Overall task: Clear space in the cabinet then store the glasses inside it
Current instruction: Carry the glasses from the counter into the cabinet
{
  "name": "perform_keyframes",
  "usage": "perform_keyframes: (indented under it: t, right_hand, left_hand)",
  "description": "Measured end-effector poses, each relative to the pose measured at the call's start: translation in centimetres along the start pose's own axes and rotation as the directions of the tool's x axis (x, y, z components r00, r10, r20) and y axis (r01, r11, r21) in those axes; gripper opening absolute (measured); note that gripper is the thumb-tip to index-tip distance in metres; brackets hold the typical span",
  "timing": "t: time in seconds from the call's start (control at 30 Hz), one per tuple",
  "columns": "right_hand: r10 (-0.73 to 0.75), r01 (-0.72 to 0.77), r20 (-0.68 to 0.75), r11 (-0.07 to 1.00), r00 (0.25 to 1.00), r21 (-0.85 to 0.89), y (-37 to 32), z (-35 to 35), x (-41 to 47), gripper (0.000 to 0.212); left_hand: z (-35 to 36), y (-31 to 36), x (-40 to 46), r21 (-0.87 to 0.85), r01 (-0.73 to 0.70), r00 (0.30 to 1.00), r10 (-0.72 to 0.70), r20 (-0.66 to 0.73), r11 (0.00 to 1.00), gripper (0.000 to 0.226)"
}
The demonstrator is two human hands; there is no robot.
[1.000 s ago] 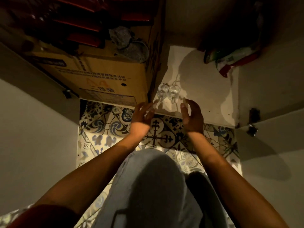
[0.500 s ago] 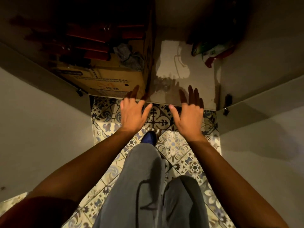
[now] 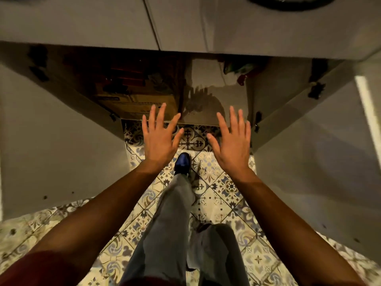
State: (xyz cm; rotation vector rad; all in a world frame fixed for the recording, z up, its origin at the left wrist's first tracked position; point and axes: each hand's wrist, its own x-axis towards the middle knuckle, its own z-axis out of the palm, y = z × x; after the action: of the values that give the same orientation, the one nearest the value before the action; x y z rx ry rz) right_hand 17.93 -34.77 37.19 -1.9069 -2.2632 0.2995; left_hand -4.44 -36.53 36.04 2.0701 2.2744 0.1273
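Views: one, the head camera, wide-angle, with straight edges bowed near the frame borders.
Position: above the standing person, over the counter edge (image 3: 185, 21).
Facing: forward and steeply down onto the patterned floor (image 3: 206, 168) and the open cabinet (image 3: 214, 104).
Nearness: forearms fill the lower frame; left hand (image 3: 158, 139) and right hand (image 3: 231, 141) sit mid-frame, near the lens.
Poorly seen: the cabinet interior is dim, perhaps too dark to read contents.

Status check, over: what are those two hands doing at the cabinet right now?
Left hand and right hand open, empty, spread before the cabinet. Glasses too dark to make out. Both doors open; cardboard box fills the left side.
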Motion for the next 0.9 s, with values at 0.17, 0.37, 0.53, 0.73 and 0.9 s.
perform_keyframes:
  t: [0.17, 0.37, 0.53, 0.73, 0.9]
  right_hand:
    - [-0.026, 0.026, 0.002, 1.000, 1.000, 0.008, -1.1, -6.7, -2.7, 0.067]
    - [-0.054, 0.055, -0.055, 0.998, 0.997, 0.017, -2.5, -15.2, -4.4, 0.066]
    - [-0.044, 0.055, -0.154, 0.996, 0.987, 0.067, -4.1, -21.7, -5.2, 0.064]
    - [-0.088, 0.116, -0.278, 0.989, 0.956, 0.087, -5.0, -28.5, -4.0, 0.061]
    - [-0.095, 0.133, -0.364, 0.988, 0.926, 0.080, -5.0, -33.2, -0.9, 0.057]
  left_hand:
    - [-6.7, 0.7, -1.8, 0.020, -0.090, 0.996, 0.090, 0.003, 0.996, 0.052]
    - [-15.5, 1.4, -3.0, 0.028, -0.129, 0.989, 0.130, -0.067, 0.991, 0.054]
    - [-22.8, 2.0, -3.1, 0.128, -0.209, 0.969, 0.223, -0.110, 0.970, 0.058]
    - [-30.8, 1.9, -0.5, 0.117, -0.230, 0.910, 0.257, -0.327, 0.966, 0.054]
    - [-35.4, 2.8, 2.4, 0.095, -0.259, 0.869, 0.275, -0.411, 0.961, 0.055]
